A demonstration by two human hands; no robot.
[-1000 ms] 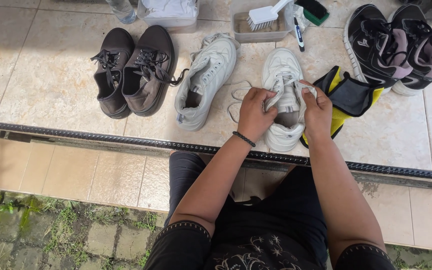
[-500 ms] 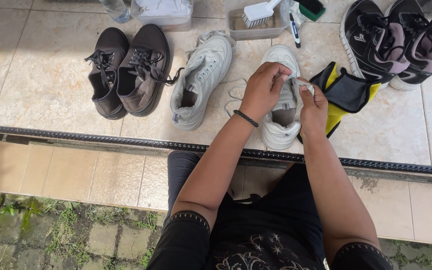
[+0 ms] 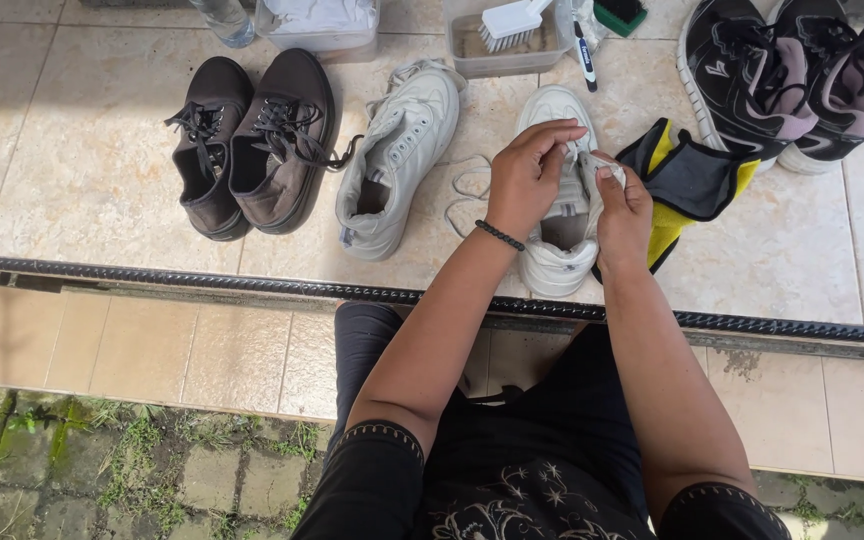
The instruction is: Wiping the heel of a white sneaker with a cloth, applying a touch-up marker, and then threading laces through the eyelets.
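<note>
Both hands work over a white shoe (image 3: 560, 255) on the tile floor (image 3: 82, 160): left hand (image 3: 530, 172), bead bracelet on the wrist, has fingers curled and pinching a white lace (image 3: 607, 163) above the tongue, right hand (image 3: 624, 205) pinches the same lace just beside it. The other white shoe (image 3: 392, 160) lies tilted to the left, loose lace between them, brown shoes (image 3: 252, 145) further left. A yellow-black cloth (image 3: 692, 180) touches the held shoe's right side; black sneakers (image 3: 782, 75) and a tub with brush (image 3: 512, 30) sit behind.

Tiled floor (image 3: 82, 170) bears shoes (image 3: 252, 140), cloth (image 3: 692, 180), tub (image 3: 497, 50).
</note>
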